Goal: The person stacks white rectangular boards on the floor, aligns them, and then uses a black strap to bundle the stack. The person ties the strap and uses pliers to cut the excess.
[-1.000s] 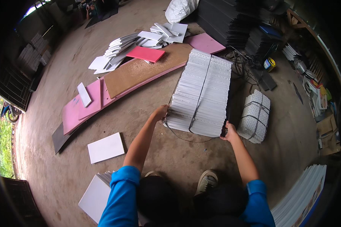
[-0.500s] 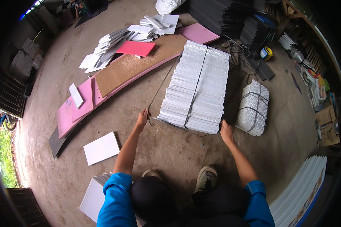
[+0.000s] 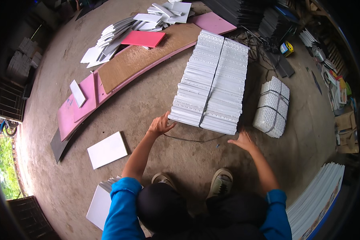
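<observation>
A large bundle of stacked white foam strips [image 3: 224, 76] lies on the floor ahead of me, a dark strap [image 3: 214, 76] running lengthwise over its top. My left hand [image 3: 161, 125] is at the bundle's near left corner, fingers apart, with nothing visible in it. By the near right corner, my right hand [image 3: 244, 141] is open, its thumb stretched inward; I cannot tell whether its fingertips touch the bundle. Between my hands a loose dark strap [image 3: 194, 141] curves across the floor along the bundle's near edge.
Right of the bundle sits a smaller strapped white bundle [image 3: 273, 106]. Pink boards [image 3: 84, 98] and a brown board [image 3: 148, 56] lie to the left, with a red panel [image 3: 143, 39] and piled white pieces behind. A white slab [image 3: 107, 150] rests nearer; stacked sheets [image 3: 318, 200] stand at lower right.
My left hand has let go of the strap that stretched along the bundle's left side and opened at the corner. That strap has dropped to the floor. My right hand has opened.
</observation>
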The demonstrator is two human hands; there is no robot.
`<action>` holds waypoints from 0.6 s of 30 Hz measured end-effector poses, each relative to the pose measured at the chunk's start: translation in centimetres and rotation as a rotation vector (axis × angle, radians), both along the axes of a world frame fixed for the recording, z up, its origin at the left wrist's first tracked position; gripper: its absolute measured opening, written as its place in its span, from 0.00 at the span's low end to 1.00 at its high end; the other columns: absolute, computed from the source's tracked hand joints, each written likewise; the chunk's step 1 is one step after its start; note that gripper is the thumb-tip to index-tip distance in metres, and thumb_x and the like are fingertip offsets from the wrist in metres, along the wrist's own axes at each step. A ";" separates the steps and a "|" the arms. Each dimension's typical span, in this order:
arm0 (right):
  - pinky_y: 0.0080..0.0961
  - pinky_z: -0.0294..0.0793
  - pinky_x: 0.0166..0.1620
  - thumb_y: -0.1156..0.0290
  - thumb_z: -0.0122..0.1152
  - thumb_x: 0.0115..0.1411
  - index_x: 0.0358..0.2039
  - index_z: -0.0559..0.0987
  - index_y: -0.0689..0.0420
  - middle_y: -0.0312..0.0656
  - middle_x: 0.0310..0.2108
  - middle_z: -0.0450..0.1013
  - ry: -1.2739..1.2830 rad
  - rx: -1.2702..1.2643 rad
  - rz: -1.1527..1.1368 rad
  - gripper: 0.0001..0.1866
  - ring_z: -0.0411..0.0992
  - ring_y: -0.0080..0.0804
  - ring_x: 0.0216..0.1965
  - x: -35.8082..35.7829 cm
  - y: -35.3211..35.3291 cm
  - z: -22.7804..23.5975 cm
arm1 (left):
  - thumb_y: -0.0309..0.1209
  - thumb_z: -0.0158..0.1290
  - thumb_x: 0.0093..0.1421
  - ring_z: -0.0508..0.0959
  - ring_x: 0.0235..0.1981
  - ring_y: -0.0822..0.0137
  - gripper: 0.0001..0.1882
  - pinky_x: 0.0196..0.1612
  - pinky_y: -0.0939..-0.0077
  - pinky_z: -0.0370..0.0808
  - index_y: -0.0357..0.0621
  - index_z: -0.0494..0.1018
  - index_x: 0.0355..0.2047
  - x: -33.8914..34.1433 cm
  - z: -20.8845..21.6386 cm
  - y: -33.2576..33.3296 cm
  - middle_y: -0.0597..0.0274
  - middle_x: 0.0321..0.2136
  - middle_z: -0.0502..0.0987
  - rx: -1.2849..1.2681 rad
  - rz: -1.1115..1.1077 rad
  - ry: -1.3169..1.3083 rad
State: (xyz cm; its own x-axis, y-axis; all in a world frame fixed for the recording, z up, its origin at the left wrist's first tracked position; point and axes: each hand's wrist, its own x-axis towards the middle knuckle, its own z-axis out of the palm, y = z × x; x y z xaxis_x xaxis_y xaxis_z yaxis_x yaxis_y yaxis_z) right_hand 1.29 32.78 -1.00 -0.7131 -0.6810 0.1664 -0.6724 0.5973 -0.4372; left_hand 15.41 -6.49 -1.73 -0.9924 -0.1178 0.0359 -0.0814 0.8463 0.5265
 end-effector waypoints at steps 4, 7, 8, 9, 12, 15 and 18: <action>0.41 0.72 0.33 0.45 0.61 0.45 0.41 0.74 0.56 0.55 0.25 0.73 -0.149 0.394 -0.175 0.30 0.72 0.56 0.29 1.2 -4.0 2.6 | 0.47 0.47 0.57 0.76 0.24 0.51 0.22 0.25 0.62 0.73 0.41 0.65 0.41 -0.4 -0.1 0.7 0.51 0.23 0.75 -0.075 0.068 -0.086; 0.42 0.70 0.28 0.45 0.59 0.47 0.30 0.78 0.57 0.53 0.17 0.71 0.002 0.506 -0.216 0.25 0.70 0.57 0.22 2.0 -3.8 1.8 | 0.45 0.48 0.57 0.76 0.25 0.51 0.20 0.25 0.62 0.73 0.41 0.68 0.39 -0.2 0.0 1.2 0.51 0.22 0.75 -0.059 0.081 -0.048; 0.42 0.70 0.27 0.46 0.59 0.48 0.29 0.77 0.58 0.53 0.17 0.71 0.003 0.391 -0.225 0.25 0.70 0.56 0.22 2.0 -3.3 1.2 | 0.45 0.48 0.57 0.76 0.25 0.50 0.19 0.25 0.62 0.73 0.41 0.68 0.38 -0.2 0.0 1.3 0.51 0.22 0.75 -0.039 0.085 0.005; 0.41 0.69 0.26 0.46 0.59 0.48 0.27 0.77 0.59 0.54 0.16 0.70 0.006 0.276 -0.232 0.25 0.70 0.56 0.22 2.0 -2.6 0.6 | 0.44 0.49 0.57 0.76 0.25 0.50 0.18 0.25 0.62 0.72 0.42 0.69 0.38 -0.3 0.1 1.5 0.51 0.21 0.75 -0.019 0.090 0.059; 0.40 0.67 0.23 0.49 0.60 0.49 0.24 0.76 0.63 0.55 0.16 0.70 -0.004 0.090 -0.345 0.24 0.69 0.55 0.20 2.2 -2.1 1.8 | 0.41 0.52 0.55 0.75 0.21 0.53 0.16 0.25 0.64 0.71 0.41 0.71 0.35 0.1 1.7 2.6 0.50 0.20 0.74 0.182 0.141 0.170; 0.38 0.65 0.22 0.54 0.60 0.51 0.24 0.75 0.64 0.53 0.18 0.70 0.039 -0.009 -0.375 0.21 0.69 0.50 0.19 1.5 -1.5 5.9 | 0.39 0.54 0.55 0.67 0.15 0.64 0.16 0.21 0.71 0.66 0.36 0.70 0.29 -0.2 5.8 4.0 0.53 0.15 0.68 0.337 0.193 0.295; 0.35 0.62 0.21 0.53 0.61 0.50 0.21 0.72 0.64 0.52 0.15 0.68 0.049 -0.206 -0.299 0.23 0.66 0.49 0.16 0.1 -2.7 11.2 | 0.37 0.54 0.55 0.60 0.14 0.73 0.17 0.19 0.77 0.62 0.34 0.67 0.23 -1.3 9.2 3.8 0.57 0.12 0.61 0.420 0.275 0.491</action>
